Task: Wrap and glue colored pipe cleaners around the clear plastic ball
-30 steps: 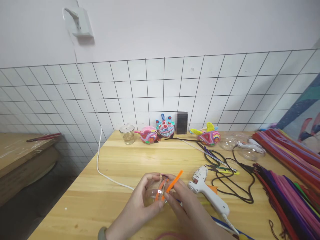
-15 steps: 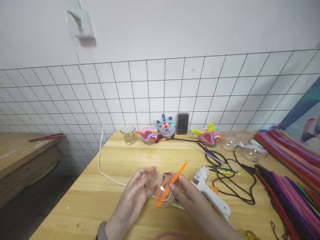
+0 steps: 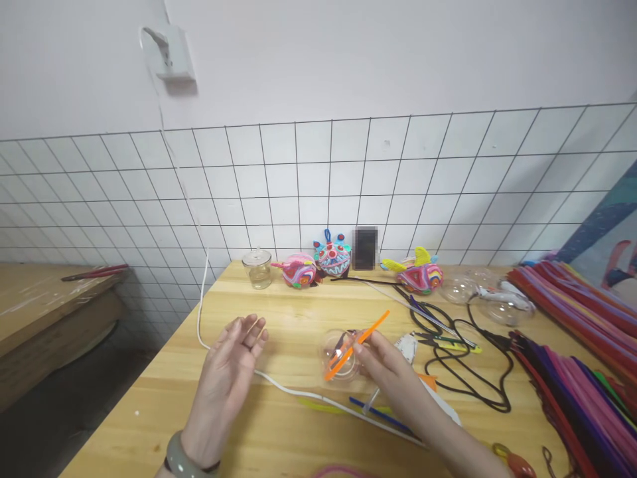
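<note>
Wooden table (image 3: 279, 312), pale and smooth-grained, backed by a wire grid. Along its right edge, fuzzy pipe cleaners (image 3: 572, 318) in a long sheaf. At the far edge, a small lidded glass jar (image 3: 257, 267), contents not discernible. Right hand (image 3: 385, 362) pinched on a clear plastic dome (image 3: 343, 358), an orange pipe cleaner (image 3: 355, 345) slanting across it, just above the tabletop at centre. Left hand (image 3: 226, 372) well apart, fingers spread, holding nothing, above a white cord (image 3: 308, 395).
</note>
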`<action>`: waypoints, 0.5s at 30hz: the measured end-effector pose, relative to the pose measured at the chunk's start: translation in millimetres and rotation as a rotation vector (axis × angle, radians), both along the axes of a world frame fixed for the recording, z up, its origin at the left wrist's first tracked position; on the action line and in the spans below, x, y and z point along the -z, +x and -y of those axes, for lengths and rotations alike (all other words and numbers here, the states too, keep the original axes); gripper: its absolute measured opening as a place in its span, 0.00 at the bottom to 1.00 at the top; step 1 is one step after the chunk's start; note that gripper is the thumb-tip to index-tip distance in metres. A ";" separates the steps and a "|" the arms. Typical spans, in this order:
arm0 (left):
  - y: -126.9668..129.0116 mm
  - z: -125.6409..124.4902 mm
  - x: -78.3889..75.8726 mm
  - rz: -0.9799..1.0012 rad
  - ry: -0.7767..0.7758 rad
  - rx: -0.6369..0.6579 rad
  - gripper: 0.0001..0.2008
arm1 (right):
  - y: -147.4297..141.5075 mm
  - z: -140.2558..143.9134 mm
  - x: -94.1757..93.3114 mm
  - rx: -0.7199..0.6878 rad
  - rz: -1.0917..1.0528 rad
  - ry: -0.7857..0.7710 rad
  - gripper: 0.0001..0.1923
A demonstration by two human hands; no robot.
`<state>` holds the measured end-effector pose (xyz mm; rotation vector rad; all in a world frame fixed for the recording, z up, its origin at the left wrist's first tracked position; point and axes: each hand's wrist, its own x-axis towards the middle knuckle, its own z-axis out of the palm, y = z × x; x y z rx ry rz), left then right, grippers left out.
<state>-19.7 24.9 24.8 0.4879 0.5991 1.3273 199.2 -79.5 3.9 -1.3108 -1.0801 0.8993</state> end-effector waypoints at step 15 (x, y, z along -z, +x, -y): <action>1.5 -4.7 10.3 -0.130 -0.020 -0.025 0.06 | 24.0 0.5 -18.4 0.202 0.394 0.061 0.15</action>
